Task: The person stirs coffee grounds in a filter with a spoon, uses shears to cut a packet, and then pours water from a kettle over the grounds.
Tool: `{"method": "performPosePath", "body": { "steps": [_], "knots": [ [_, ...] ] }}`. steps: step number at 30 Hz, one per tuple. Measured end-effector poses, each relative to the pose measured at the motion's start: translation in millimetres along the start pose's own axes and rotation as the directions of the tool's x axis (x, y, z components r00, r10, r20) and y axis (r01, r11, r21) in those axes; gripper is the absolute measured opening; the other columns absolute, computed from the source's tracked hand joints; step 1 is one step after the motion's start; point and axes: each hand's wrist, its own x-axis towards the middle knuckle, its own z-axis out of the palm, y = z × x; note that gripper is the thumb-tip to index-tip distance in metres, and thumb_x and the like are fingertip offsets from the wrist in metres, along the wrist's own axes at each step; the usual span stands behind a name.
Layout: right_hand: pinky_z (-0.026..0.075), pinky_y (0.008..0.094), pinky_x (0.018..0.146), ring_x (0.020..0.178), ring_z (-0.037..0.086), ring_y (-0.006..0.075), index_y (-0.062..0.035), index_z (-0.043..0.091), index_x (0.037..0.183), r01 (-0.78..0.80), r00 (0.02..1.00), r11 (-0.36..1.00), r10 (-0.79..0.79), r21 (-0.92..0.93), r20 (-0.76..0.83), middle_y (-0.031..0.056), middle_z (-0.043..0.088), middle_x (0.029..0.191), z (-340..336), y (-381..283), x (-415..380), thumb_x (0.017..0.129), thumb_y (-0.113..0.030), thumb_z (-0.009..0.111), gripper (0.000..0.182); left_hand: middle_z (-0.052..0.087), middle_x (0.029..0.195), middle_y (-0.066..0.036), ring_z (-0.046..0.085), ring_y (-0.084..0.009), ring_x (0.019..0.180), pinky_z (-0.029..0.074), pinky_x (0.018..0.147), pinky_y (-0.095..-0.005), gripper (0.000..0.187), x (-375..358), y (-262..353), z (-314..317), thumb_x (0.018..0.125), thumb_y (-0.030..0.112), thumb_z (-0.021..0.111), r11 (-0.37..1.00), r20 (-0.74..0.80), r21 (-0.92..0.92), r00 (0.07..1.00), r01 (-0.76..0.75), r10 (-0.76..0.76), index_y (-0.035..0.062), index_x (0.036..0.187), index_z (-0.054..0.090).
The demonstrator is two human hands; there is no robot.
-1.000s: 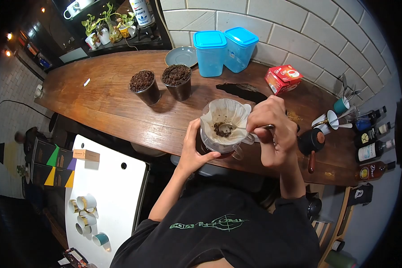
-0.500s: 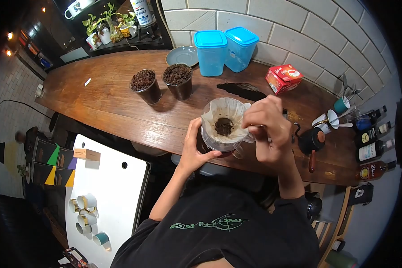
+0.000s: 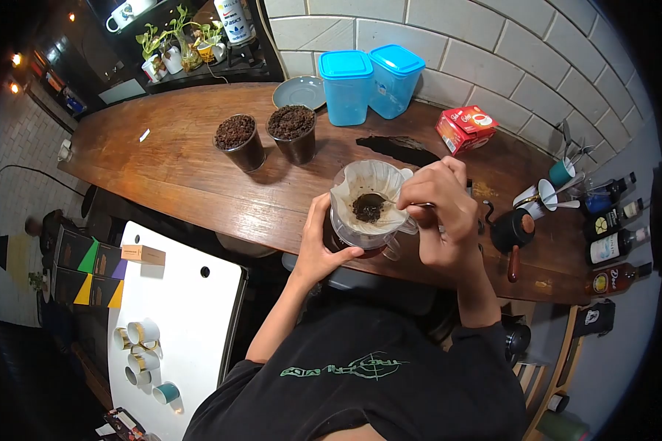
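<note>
A clear coffee dripper (image 3: 357, 239) stands near the counter's front edge on a server (image 3: 375, 253) with dark reddish liquid. Inside it, a paper filter (image 3: 354, 181) holds wet coffee grounds (image 3: 366, 212). My left hand (image 3: 318, 246) is wrapped round the dripper's left side, thumb at the front, fingertips hidden behind. My right hand (image 3: 445, 209) pinches a spoon (image 3: 391, 202) above the right rim; the spoon's tip reaches into the grounds, and most of its handle is hidden by my fingers.
Two glasses of dark granules (image 3: 241, 143) (image 3: 293, 134) stand behind to the left. Further back are a grey saucer (image 3: 300, 92), two blue-lidded containers (image 3: 346, 92) and a red box (image 3: 466, 128). A black kettle (image 3: 513, 231) and several bottles (image 3: 612, 248) stand to the right.
The spoon's tip now shows among the grounds, and their surface looks stirred. My right hand has shifted only slightly; my left hand keeps its place on the dripper.
</note>
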Motion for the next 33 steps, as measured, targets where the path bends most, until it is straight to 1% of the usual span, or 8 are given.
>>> {"method": "performPosePath", "body": {
  "steps": [3, 7, 9, 12, 18, 25, 28, 33],
  "knots": [
    [0.036, 0.0404, 0.088, 0.077, 0.057, 0.0234, -0.0058, 0.06, 0.089, 0.006, 1.0, 0.996, -0.008, 0.089, 0.017, 0.0037, 0.062, 0.08, -1.4, -0.7, -1.2, 0.082, 0.003, 0.062, 0.012, 0.049, 0.134, -0.02, 0.051, -0.0361, 0.126, 0.04, 0.107, -0.0447, 0.102, 1.0, 1.5, -0.8, 0.065, 0.05, 0.088, 1.0, 0.0, 0.011, 1.0, -0.007, 0.007, 0.0017, 0.141, 0.041],
    [0.036, 0.04, 0.088, 0.077, 0.058, 0.0238, -0.0059, 0.06, 0.089, 0.006, 0.999, 1.0, -0.005, -0.021, 0.035, 0.004, 0.062, 0.081, 2.1, 0.0, -0.8, 0.081, 0.003, 0.062, 0.013, 0.05, 0.133, -0.019, 0.051, -0.0357, 0.126, 0.04, 0.107, -0.0445, 0.102, 1.0, 0.3, -0.5, 0.065, 0.05, 0.088, 1.0, 0.018, -0.017, 1.0, 0.015, -0.014, 0.0013, 0.141, 0.042],
    [0.033, 0.04, 0.084, 0.082, 0.058, 0.0228, -0.0087, 0.06, 0.088, 0.047, 0.996, 0.999, -0.049, -0.025, -0.078, 0.0019, 0.06, 0.082, 1.8, 0.2, -1.3, 0.072, 0.006, 0.065, 0.022, 0.05, 0.133, -0.019, 0.051, -0.0357, 0.126, 0.04, 0.107, -0.0445, 0.102, 1.3, 3.6, -1.0, 0.065, 0.05, 0.088, 1.0, 0.009, 0.007, 1.0, 0.004, -0.004, 0.0012, 0.141, 0.042],
    [0.033, 0.0403, 0.083, 0.082, 0.058, 0.0224, -0.0092, 0.06, 0.088, 0.053, 0.999, 0.992, -0.054, -0.115, 0.0, 0.0015, 0.06, 0.082, 2.1, -5.3, -1.3, 0.072, 0.005, 0.067, 0.022, 0.05, 0.133, -0.019, 0.051, -0.0358, 0.126, 0.04, 0.107, -0.0446, 0.102, 1.2, 3.4, -0.8, 0.065, 0.051, 0.088, 1.0, 0.007, 0.017, 1.0, 0.003, -0.003, 0.0012, 0.141, 0.042],
    [0.032, 0.0407, 0.082, 0.082, 0.057, 0.022, -0.0099, 0.06, 0.088, 0.048, 0.999, 0.998, -0.046, 0.048, -0.025, 0.0012, 0.06, 0.084, -0.2, -4.5, -3.9, 0.072, 0.003, 0.067, 0.022, 0.049, 0.134, -0.019, 0.051, -0.0361, 0.127, 0.04, 0.108, -0.0448, 0.103, 0.4, 1.5, -1.6, 0.064, 0.051, 0.088, 1.0, 0.007, 0.03, 1.0, 0.002, -0.002, 0.0015, 0.141, 0.041],
    [0.032, 0.0406, 0.081, 0.08, 0.056, 0.0225, -0.0095, 0.061, 0.089, 0.073, 0.995, 0.993, -0.079, -0.098, -0.056, 0.0013, 0.061, 0.086, 7.2, -4.7, -4.7, 0.072, 0.003, 0.067, 0.022, 0.049, 0.135, -0.02, 0.051, -0.0368, 0.127, 0.04, 0.108, -0.045, 0.104, 0.2, 0.6, -1.0, 0.064, 0.051, 0.088, 1.0, 0.005, 0.024, 1.0, 0.005, -0.005, 0.002, 0.142, 0.041],
    [0.032, 0.0404, 0.081, 0.079, 0.056, 0.0225, -0.0096, 0.06, 0.089, 0.05, 0.999, 0.993, -0.048, -0.107, 0.022, 0.0011, 0.06, 0.085, 6.7, -4.6, -5.6, 0.071, 0.003, 0.068, 0.023, 0.049, 0.135, -0.02, 0.05, -0.0368, 0.128, 0.04, 0.108, -0.0451, 0.105, -0.4, -2.8, -0.7, 0.064, 0.052, 0.088, 1.0, 0.004, 0.014, 1.0, -0.003, 0.003, 0.0019, 0.143, 0.041],
    [0.032, 0.0402, 0.082, 0.08, 0.057, 0.0225, -0.0096, 0.06, 0.088, 0.053, 0.999, 0.997, -0.053, 0.058, 0.004, 0.0007, 0.061, 0.085, 0.6, -4.4, -6.0, 0.072, 0.003, 0.068, 0.022, 0.049, 0.135, -0.02, 0.05, -0.0368, 0.128, 0.04, 0.108, -0.0454, 0.105, -0.1, -0.6, -1.3, 0.064, 0.052, 0.088, 1.0, 0.011, 0.013, 1.0, 0.01, -0.01, 0.002, 0.143, 0.04]
  ]
}}
